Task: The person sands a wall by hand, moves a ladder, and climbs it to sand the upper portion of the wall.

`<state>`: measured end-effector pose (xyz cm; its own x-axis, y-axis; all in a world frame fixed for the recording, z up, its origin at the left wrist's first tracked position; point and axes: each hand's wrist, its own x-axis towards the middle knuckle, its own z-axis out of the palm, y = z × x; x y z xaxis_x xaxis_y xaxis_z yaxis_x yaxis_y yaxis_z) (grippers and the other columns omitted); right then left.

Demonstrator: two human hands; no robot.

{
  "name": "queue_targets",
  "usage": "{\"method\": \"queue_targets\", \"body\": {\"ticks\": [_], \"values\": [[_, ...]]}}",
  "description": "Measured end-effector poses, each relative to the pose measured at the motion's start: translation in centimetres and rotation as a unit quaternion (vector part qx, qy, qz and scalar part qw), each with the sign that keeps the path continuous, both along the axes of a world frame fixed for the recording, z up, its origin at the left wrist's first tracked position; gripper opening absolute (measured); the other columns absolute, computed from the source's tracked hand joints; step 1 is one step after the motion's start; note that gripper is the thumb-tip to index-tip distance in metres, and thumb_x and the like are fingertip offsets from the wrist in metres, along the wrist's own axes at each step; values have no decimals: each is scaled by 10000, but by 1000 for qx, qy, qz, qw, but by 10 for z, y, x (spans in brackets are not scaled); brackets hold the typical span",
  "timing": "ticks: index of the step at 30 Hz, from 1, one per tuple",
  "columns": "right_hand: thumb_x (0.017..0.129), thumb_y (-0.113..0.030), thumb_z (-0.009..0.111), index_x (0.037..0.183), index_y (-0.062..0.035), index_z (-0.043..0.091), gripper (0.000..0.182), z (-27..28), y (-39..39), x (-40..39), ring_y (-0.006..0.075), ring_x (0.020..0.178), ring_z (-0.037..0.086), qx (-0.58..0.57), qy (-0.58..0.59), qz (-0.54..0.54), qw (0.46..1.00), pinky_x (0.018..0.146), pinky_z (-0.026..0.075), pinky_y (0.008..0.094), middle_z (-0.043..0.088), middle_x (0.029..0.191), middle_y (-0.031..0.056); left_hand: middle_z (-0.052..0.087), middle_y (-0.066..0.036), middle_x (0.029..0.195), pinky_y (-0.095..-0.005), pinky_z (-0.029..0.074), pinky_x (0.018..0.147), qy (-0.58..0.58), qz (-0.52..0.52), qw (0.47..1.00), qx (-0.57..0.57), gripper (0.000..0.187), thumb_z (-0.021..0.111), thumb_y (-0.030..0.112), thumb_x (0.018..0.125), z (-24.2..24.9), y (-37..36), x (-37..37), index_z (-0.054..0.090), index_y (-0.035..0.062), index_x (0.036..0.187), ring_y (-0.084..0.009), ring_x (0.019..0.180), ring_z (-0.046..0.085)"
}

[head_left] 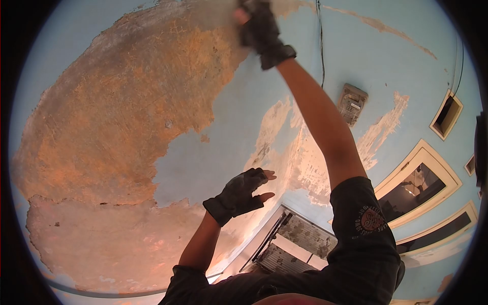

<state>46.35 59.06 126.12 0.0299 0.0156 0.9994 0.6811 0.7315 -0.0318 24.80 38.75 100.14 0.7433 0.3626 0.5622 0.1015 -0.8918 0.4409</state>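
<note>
The right hand [260, 28], in a black fingerless glove, is raised high and pressed against the rough, orange-brown bare plaster patch [127, 127] on the pale blue painted wall [223, 152] (its grip cannot be told). Below that patch, the gloved left hand [239, 194] rests open, fingers spread, flat against the blue paint.

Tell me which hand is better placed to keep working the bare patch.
Right, probably. The right hand is raised at the top edge of the bare patch, seemingly against the wall. The left hand hangs lower, fingers spread, by the blue paint; contact unclear.
</note>
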Motion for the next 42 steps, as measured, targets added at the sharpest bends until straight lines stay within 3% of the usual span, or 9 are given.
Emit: {"method": "queue_targets", "body": {"ticks": [2,5,18,25,27,29,32,39,42], "values": [[953,-264,529,1489,-25,415,598,9,78,66,447,1374,370,56,-112,-270,955,1142,333,520,330,1547,277,669,-116,1212,-364,543,920,-2,-4,1000,-3,439,795,199,862,-2,-5,-3,624,66,1244,-301,1088,651],[936,-313,569,1495,-8,398,660,6,15,17,454,1380,357,-153,140,117,971,1144,314,547,313,1552,288,672,-122,1237,-376,541,915,16,-16,999,-43,458,819,108,822,-1,-9,-5,592,49,1214,-310,1116,653],[925,-441,590,1461,-88,488,650,-11,3,15,360,1352,428,-143,104,168,970,1125,363,469,427,1478,209,679,-107,1189,-370,547,892,18,-18,999,-47,431,796,159,846,-8,-12,-3,634,61,1232,-301,1058,661],[862,-435,665,1467,-88,481,721,-89,-36,-39,452,1392,391,56,-175,-100,978,1130,346,529,388,1525,239,680,-96,1221,-373,545,909,34,-25,997,-70,471,808,124,822,-16,-11,9,638,62,1257,-298,1080,663],[970,-387,541,1518,-130,436,615,-61,8,-4,389,1467,304,26,-84,-49,995,1181,286,466,299,1592,195,680,-96,1220,-372,542,914,38,-24,996,-80,468,808,124,821,-14,-13,8,640,61,1253,-297,1089,660],[1012,-441,443,1465,-57,481,595,-26,19,22,327,1392,372,-146,219,501,824,1153,337,437,397,1507,192,681,-96,1220,-371,539,919,43,-18,994,-95,465,808,124,821,-12,-17,4,642,59,1249,-296,1099,656],[912,-317,641,1485,-81,460,645,-48,27,29,392,1384,405,-42,100,34,994,1139,359,457,387,1514,225,681,-117,1146,-368,557,865,20,-23,998,-49,401,780,217,875,-7,-18,-2,640,61,1217,-307,1018,670],[827,-464,687,1458,-143,502,732,-106,-12,-6,449,1451,322,42,-174,-32,983,1156,279,620,397,1529,220,684,-101,1180,-370,541,897,40,-14,995,-87,421,797,163,843,-11,-20,2,649,68,1225,-290,1072,660],[908,-299,641,1448,-100,484,597,-43,26,24,426,1352,424,-45,86,90,991,1119,383,472,437,1467,227,683,-87,1226,-371,534,924,42,-6,993,-106,453,813,118,811,-9,-17,3,657,77,1234,-283,1115,654]]}}
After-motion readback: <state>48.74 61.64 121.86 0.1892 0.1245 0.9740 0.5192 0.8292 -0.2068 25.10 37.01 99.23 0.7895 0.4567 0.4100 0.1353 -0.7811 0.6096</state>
